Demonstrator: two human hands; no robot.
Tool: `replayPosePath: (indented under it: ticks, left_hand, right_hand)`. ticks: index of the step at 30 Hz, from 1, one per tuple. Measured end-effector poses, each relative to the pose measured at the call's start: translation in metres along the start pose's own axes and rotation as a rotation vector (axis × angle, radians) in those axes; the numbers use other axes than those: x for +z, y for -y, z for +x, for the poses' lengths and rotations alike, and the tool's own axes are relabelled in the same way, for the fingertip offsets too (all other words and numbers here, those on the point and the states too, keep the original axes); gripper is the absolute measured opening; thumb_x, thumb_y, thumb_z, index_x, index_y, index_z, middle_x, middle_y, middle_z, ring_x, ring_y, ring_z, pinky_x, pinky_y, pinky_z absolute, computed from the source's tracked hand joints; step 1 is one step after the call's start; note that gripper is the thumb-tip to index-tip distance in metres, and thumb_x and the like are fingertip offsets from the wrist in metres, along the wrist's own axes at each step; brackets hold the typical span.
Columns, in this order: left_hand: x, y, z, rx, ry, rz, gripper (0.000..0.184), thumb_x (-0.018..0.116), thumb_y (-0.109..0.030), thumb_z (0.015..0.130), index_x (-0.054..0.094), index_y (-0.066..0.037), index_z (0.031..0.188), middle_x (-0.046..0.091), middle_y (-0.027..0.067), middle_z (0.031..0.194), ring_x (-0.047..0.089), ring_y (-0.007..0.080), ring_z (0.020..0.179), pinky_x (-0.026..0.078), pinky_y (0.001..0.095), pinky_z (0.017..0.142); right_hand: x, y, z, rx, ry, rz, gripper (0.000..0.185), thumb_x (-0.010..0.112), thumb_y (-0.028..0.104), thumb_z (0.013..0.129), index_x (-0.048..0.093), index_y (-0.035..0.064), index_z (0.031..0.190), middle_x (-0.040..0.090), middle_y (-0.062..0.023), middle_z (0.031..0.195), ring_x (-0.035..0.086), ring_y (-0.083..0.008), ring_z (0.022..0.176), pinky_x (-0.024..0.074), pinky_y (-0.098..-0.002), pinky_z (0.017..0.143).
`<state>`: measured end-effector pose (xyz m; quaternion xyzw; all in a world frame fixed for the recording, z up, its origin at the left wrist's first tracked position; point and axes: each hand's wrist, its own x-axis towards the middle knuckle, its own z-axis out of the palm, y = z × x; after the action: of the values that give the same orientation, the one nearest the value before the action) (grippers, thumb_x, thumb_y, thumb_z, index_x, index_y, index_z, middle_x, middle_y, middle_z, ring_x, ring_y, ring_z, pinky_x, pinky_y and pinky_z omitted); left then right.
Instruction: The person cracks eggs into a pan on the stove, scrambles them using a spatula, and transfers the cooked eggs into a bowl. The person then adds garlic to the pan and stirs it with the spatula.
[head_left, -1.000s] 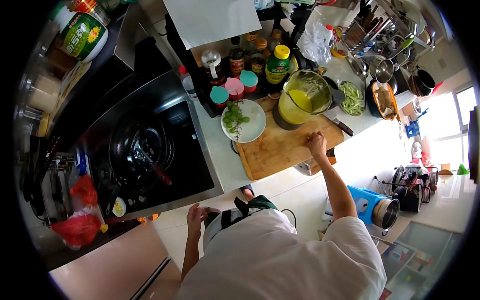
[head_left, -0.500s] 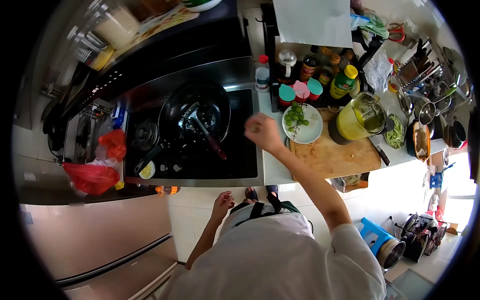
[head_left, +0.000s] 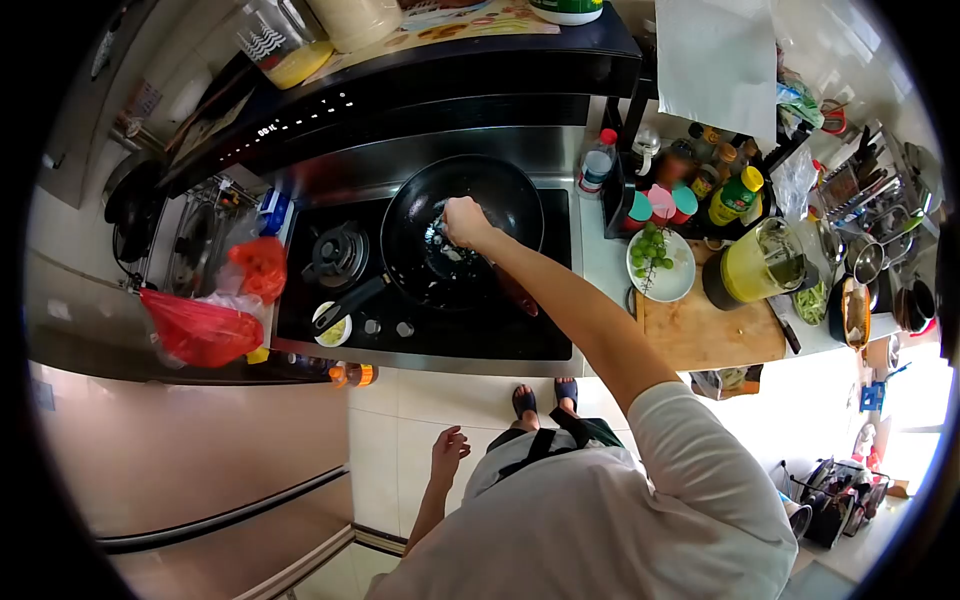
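My right hand (head_left: 465, 222) is over the black wok (head_left: 512, 195) on the left part of the counter, its fingers pinched together and pointing down. What they hold, if anything, is hidden. Small white bits show in the bottom of the wok below the hand. A spatula with a dark red handle (head_left: 520, 295) rests in the wok, mostly covered by my forearm. Low beside my body hangs my left hand (head_left: 449, 452), with loosely bent fingers apart and nothing in them.
Beside the wok handle stands a small bowl of chopped yellowish food (head_left: 333, 326). To the right are a plate of green grapes (head_left: 675, 285), a cutting board (head_left: 690, 335), a blender jug (head_left: 750, 268), a knife (head_left: 788, 328) and several bottles. Red bags (head_left: 205, 325) hang at the left.
My right hand has moved left from beside the stove edge to over the wok. My left hand stays low. The whole view has shifted, with the stove now nearer the middle.
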<state>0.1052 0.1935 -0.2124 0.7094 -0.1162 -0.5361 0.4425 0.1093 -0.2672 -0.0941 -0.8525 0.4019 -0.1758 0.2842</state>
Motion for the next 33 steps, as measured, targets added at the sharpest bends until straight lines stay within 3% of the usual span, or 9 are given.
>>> replayPosePath:
  ticks: [4, 7, 9, 11, 15, 17, 19, 28, 33]
  left_hand:
    - [-0.013, 0.008, 0.015, -0.005, 0.058, 0.026, 0.03, 0.054, -0.013, 0.093, 0.052, -0.002, 0.12, 0.059, 0.0064, 0.092, 0.061, 0.0133, 0.077, 0.054, 0.0274, 0.071]
    - [-0.013, 0.004, 0.031, 0.067, 0.129, 0.065, 0.032, 0.054, -0.016, 0.094, 0.05, -0.003, 0.122, 0.058, 0.0054, 0.094, 0.061, 0.0141, 0.081, 0.055, 0.0309, 0.074]
    - [-0.011, 0.001, 0.034, 0.065, 0.129, 0.065, 0.03, 0.055, -0.016, 0.094, 0.051, -0.005, 0.122, 0.058, 0.0053, 0.094, 0.06, 0.014, 0.081, 0.055, 0.031, 0.074]
    - [0.0, 0.001, 0.035, 0.058, 0.125, 0.056, 0.03, 0.055, -0.016, 0.094, 0.051, -0.006, 0.121, 0.058, 0.0053, 0.094, 0.06, 0.014, 0.081, 0.055, 0.0311, 0.074]
    - [0.029, 0.008, 0.027, 0.005, 0.118, 0.098, 0.031, 0.054, -0.014, 0.093, 0.05, -0.002, 0.122, 0.057, 0.0072, 0.094, 0.06, 0.0144, 0.077, 0.054, 0.029, 0.07]
    - [0.049, 0.014, 0.027, -0.029, 0.14, 0.155, 0.031, 0.054, -0.014, 0.093, 0.05, -0.002, 0.121, 0.057, 0.007, 0.094, 0.06, 0.0145, 0.077, 0.054, 0.0291, 0.07]
    - [0.068, 0.022, 0.021, -0.042, 0.166, 0.191, 0.032, 0.055, -0.014, 0.092, 0.05, -0.002, 0.122, 0.057, 0.0069, 0.093, 0.06, 0.0146, 0.077, 0.054, 0.0292, 0.07]
    - [0.151, 0.003, 0.001, 0.078, 0.198, 0.2, 0.03, 0.052, -0.012, 0.093, 0.049, 0.0, 0.12, 0.057, 0.0066, 0.092, 0.058, 0.0136, 0.076, 0.053, 0.0278, 0.069]
    - [0.173, -0.007, -0.021, 0.075, 0.192, 0.094, 0.029, 0.052, -0.012, 0.094, 0.051, 0.0, 0.12, 0.057, 0.0066, 0.096, 0.058, 0.0144, 0.083, 0.053, 0.0302, 0.074]
  right_hand:
    - [-0.026, 0.003, -0.02, 0.027, -0.081, 0.215, 0.013, 0.068, 0.01, 0.076, 0.068, -0.0026, 0.082, 0.068, -0.019, 0.078, 0.068, -0.0271, 0.072, 0.054, -0.0328, 0.068]
    - [-0.084, -0.006, -0.085, -0.024, -0.242, 0.653, 0.011, 0.064, 0.009, 0.079, 0.066, -0.0023, 0.079, 0.067, -0.0159, 0.074, 0.067, -0.0207, 0.067, 0.0529, -0.0293, 0.067]
    - [-0.111, -0.026, -0.147, 0.06, -0.28, 0.787, 0.012, 0.065, 0.01, 0.082, 0.064, -0.0021, 0.081, 0.065, -0.009, 0.068, 0.061, -0.0096, 0.06, 0.0503, -0.0243, 0.06]
    - [-0.128, -0.058, -0.221, 0.24, -0.391, 0.818, 0.009, 0.064, 0.007, 0.084, 0.064, -0.0013, 0.086, 0.064, -0.0052, 0.068, 0.059, -0.0074, 0.061, 0.0497, -0.0253, 0.057]
    - [-0.105, -0.246, -0.372, 0.526, -0.652, 0.415, 0.008, 0.063, 0.009, 0.085, 0.063, 0.0014, 0.087, 0.065, -0.0057, 0.072, 0.063, -0.0123, 0.066, 0.051, -0.0268, 0.058]
    - [-0.134, -0.304, -0.432, 0.638, -0.729, -0.014, 0.01, 0.065, 0.01, 0.082, 0.063, 0.0016, 0.088, 0.066, -0.0104, 0.073, 0.065, -0.0204, 0.065, 0.0513, -0.0314, 0.06]
    - [-0.158, -0.36, -0.474, 0.619, -0.694, -0.233, 0.013, 0.066, 0.01, 0.077, 0.064, 0.0013, 0.088, 0.066, -0.0145, 0.074, 0.065, -0.0272, 0.065, 0.0513, -0.0355, 0.062]
    - [-0.18, -0.428, -0.487, 0.854, -0.517, -0.124, 0.016, 0.066, 0.019, 0.075, 0.066, 0.0036, 0.079, 0.065, -0.0184, 0.082, 0.063, -0.0348, 0.075, 0.0501, -0.0427, 0.068]
    - [-0.169, -0.403, -0.473, 0.64, -0.376, -0.177, 0.011, 0.063, 0.013, 0.073, 0.067, 0.0036, 0.076, 0.063, -0.0156, 0.066, 0.063, -0.0281, 0.062, 0.0496, -0.0369, 0.057]
